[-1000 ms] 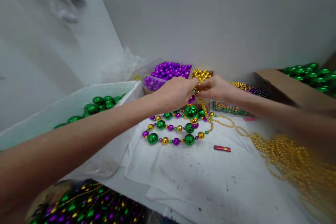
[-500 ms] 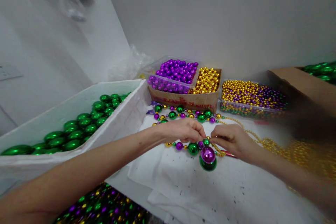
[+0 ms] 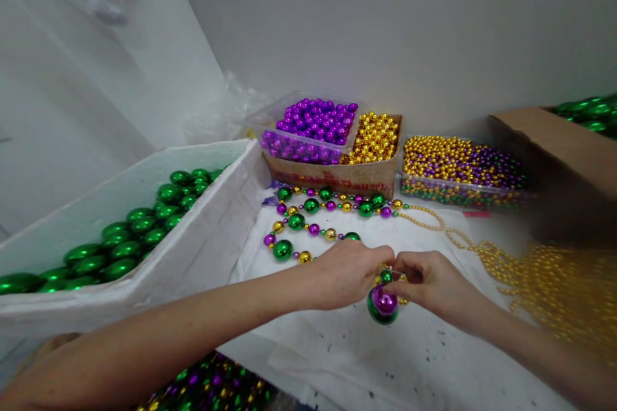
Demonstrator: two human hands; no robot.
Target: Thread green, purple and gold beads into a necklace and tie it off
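left hand (image 3: pixel 349 273): fingertips pinched on bead strand (image 3: pixel 283 250) | right hand (image 3: pixel 429 279): fingers at same end, cannot tell if clamped | purple bead (image 3: pixel 384 301), larger green bead (image 3: pixel 383 319) just below grip | strand's loops far left on white sheet (image 3: pixel 347 359)

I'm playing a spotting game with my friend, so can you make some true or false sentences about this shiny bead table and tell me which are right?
1. The purple beads are in a clear tub. True.
2. The white box is full of gold balls. False: the balls in the white box are green.
3. The two hands are far apart. False: the left hand and right hand are close together.
4. A big purple bead is near the right hand. True.
5. Gold strands lie over on the right. True.
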